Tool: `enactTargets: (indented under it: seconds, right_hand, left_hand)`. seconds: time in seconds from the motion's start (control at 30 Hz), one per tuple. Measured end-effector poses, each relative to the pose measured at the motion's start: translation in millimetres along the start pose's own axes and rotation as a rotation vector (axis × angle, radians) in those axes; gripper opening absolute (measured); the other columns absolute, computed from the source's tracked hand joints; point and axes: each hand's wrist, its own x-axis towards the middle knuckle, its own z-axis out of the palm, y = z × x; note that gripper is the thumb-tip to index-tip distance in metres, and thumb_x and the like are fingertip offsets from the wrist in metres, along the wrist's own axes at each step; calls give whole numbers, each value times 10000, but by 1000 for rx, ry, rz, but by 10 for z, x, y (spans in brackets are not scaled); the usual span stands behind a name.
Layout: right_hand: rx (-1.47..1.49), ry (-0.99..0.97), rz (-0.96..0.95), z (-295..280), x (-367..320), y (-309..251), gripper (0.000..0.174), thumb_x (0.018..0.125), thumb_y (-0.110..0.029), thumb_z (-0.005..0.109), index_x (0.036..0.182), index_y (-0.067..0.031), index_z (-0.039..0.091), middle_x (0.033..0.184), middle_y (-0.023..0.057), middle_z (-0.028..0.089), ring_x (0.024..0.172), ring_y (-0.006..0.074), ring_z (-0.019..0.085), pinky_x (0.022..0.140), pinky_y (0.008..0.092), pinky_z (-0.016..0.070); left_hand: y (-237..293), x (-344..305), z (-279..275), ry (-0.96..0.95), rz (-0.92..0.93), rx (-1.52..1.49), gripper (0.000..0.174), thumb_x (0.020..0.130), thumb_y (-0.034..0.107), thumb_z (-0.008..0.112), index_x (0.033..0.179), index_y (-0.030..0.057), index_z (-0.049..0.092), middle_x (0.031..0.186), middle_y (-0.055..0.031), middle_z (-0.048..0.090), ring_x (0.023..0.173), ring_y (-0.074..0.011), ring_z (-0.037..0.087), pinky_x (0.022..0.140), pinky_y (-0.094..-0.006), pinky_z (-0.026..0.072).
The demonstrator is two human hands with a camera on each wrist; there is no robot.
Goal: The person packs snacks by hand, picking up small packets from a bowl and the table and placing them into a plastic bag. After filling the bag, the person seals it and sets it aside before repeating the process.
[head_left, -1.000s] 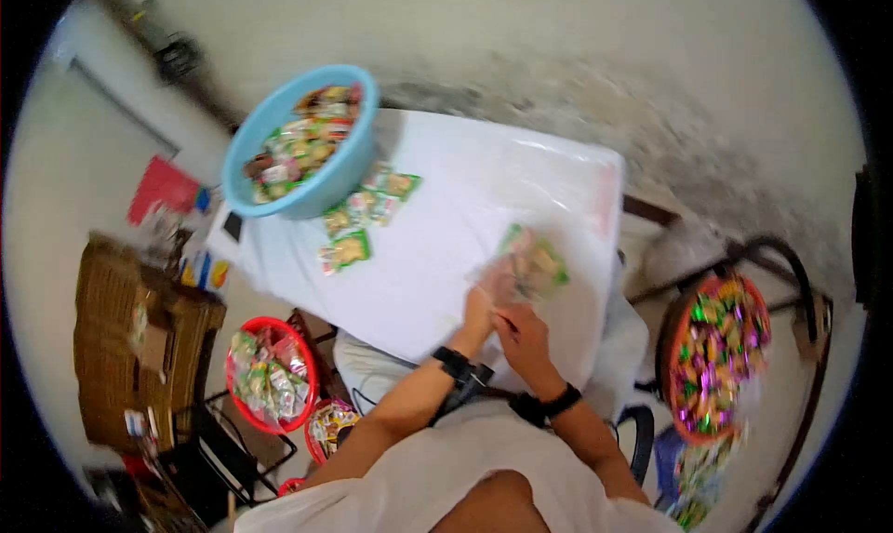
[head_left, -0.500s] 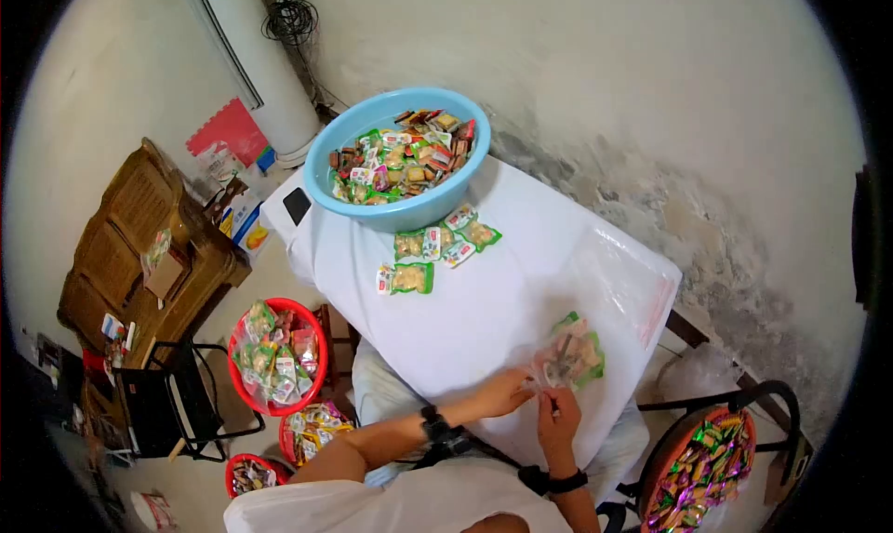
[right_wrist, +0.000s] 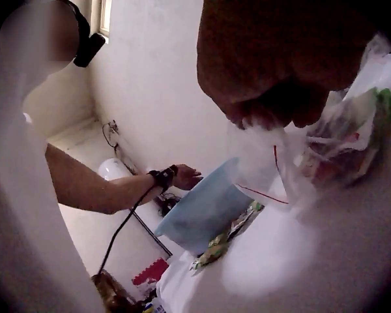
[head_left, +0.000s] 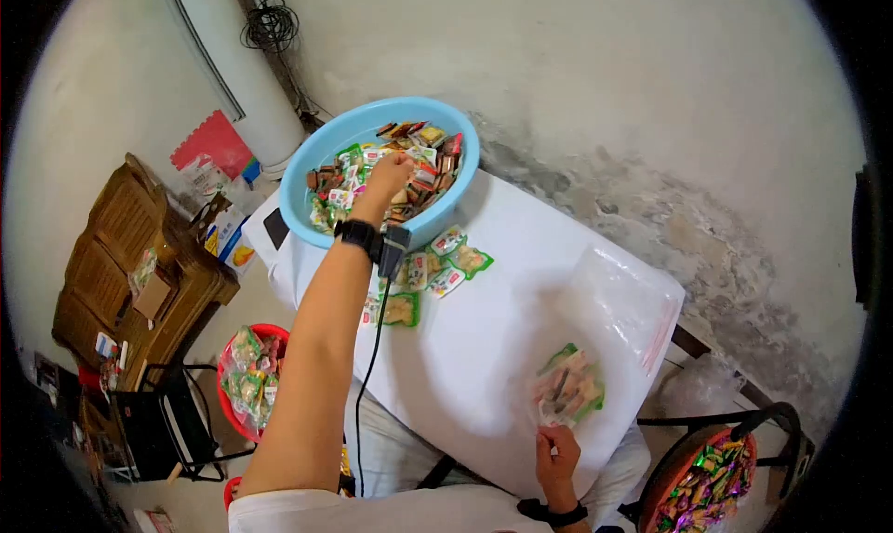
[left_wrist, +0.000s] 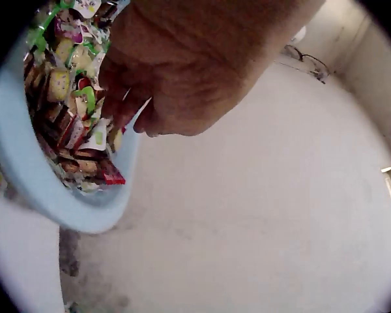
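My left hand [head_left: 393, 170] is over the light-blue basin [head_left: 303, 168], its fingers down among small wrapped snacks [left_wrist: 64, 88]. In the left wrist view its fingertips overlap the packs, with slim gaps between the fingers. My right hand [head_left: 558, 454] pinches the mouth of a clear plastic bag [right_wrist: 260, 166] with a thin red line across it. Inside that bag are green-edged packs and pinkish or brown pieces; it lies on the white-covered table [head_left: 465, 375]. Several green-edged snack packs [head_left: 402, 308] lie beside the basin, partly behind the left wrist's camera and cable.
Flat clear bags [head_left: 619, 300] lie at the table's right edge. A phone [head_left: 275, 226] lies left of the basin. A red basket of filled bags [head_left: 249, 384] stands at lower left, and a basket of shiny wrapped sweets [head_left: 707, 486] at lower right. A wall borders the table's far side.
My left hand has let go of the bag's mouth and moved up and left into the basin. The right hand still holds the bag, which is slightly lower in view.
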Motion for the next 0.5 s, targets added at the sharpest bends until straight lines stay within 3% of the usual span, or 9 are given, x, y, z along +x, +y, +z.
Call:
enactTargets:
  seconds: [0.03,0.07,0.13,0.17,0.27,0.3,0.4,0.43,0.5]
  right_hand:
    - [-8,2,-7,0,15,-1,54,785,30,576,825,0,597,665,69,499,553,139,470,533,254,389]
    - [-11,9,-3,-15,32,-35,54,785,30,576,825,0,597,665,69,499,553,139,470,533,254,389]
    - [-32,-31,108,-48,75,-100,52,788,28,586,829,-1,599,671,72,508,563,140,478,534,256,394]
    - [-36,-22,111,-52,77,-71,52,788,28,586,829,-1,599,671,72,508,563,140,478,534,256,394]
    - [1,10,138,-59,78,-23,110,777,-16,611,885,-27,632,713,118,581,606,198,566,521,278,460]
    - [22,14,137,-58,102,-49,81,787,1,603,866,-9,618,699,96,548,589,167,518,519,272,423]
    - [51,15,133,-53,116,-51,53,798,16,593,850,11,604,687,76,516,572,134,468,514,262,383]
    - [58,10,128,-53,114,-44,54,800,15,592,853,13,605,688,76,517,572,133,466,510,258,380]
    - [29,0,136,-62,96,-41,59,789,-8,604,847,-4,618,696,92,551,590,167,518,515,268,422]
  left_hand:
    - [-218,276,81,-21,15,96,237,868,212,505,903,10,625,805,-127,628,800,-239,609,689,-382,459]
    - [-283,391,127,-28,18,95,237,868,212,505,903,10,625,805,-127,628,800,-239,609,689,-382,459]
    - [-240,499,209,-107,56,571,326,867,284,470,913,3,629,924,-208,633,892,-347,598,748,-426,457]
    - [-254,505,183,-218,183,662,383,861,331,445,924,1,630,1017,-234,606,968,-392,563,808,-452,444]
    - [-617,759,317,-332,141,580,365,850,319,456,918,5,629,1027,-205,613,956,-383,572,823,-442,452]
    - [-1008,1128,327,-537,405,832,300,843,266,490,929,17,634,1031,-191,617,939,-366,585,811,-426,463]
    - [-1984,1900,653,-485,758,1338,227,819,216,552,929,41,648,998,-187,629,919,-341,602,772,-415,481]
    - [-983,1052,468,-181,180,733,174,817,171,575,926,67,663,933,-161,648,877,-283,626,706,-377,495]
    - [-599,733,375,-95,86,501,162,822,160,578,923,70,666,898,-139,650,834,-247,625,682,-353,491]
